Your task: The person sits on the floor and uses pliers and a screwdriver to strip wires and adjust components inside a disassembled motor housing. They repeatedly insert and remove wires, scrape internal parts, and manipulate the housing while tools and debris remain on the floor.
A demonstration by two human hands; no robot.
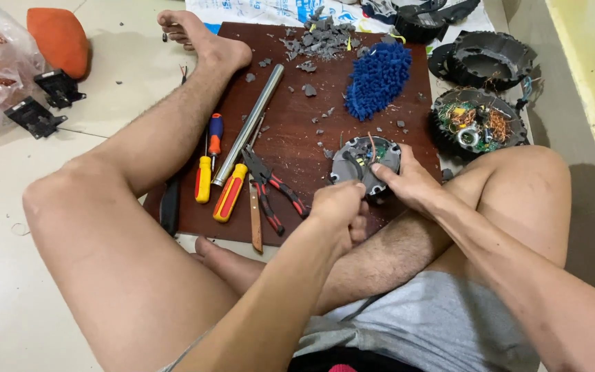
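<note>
Nearest the camera, the person sits on the floor with legs around a dark board that serves as the surface. The left hand is closed in a fist, fingers pressed together around something thin that cannot be made out, right at the edge of a round grey motor. The right hand braces that motor from its right side, fingers spread over the rim and the forefinger lying on its face. The motor lies near the board's front right part; its cover appears to be off already, with wires and a bit of green inside showing, so the opening looks done while the insides seem still in place. Just left lie red-handled pliers, a yellow screwdriver, a second screwdriver and a steel rod. Farther off are grey chips, which suggest broken casing, and a blue mop pad. Off the board at right sits another opened motor with copper winding exposed, and beyond it black housings.
</note>
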